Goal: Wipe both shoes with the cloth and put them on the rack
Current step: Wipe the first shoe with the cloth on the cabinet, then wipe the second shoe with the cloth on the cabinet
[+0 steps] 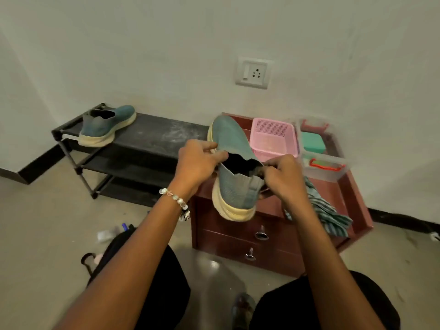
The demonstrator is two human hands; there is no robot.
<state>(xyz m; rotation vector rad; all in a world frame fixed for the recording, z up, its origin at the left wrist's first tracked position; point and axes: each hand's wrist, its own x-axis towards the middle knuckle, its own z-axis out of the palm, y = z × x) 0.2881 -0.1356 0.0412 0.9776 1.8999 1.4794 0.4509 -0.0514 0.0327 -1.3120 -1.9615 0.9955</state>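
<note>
I hold a teal knit shoe (232, 148) with a cream sole in the air above the red cabinet, toe pointing away from me. My left hand (198, 163) pinches the left edge of its opening. On the right edge of the collar my right hand (284, 177) grips the fabric. The matching second shoe (108, 126) stands on the left end of the black rack's (152, 134) top shelf. A green striped cloth (326, 210) lies on the cabinet top under my right wrist, partly draped over the front edge.
The red cabinet (240, 236) with two drawer knobs stands right of the rack. On it sit a pink basket (273, 136) and clear boxes (321, 148). A black bag (112, 253) lies on the floor at left. A wall socket (253, 72) is above.
</note>
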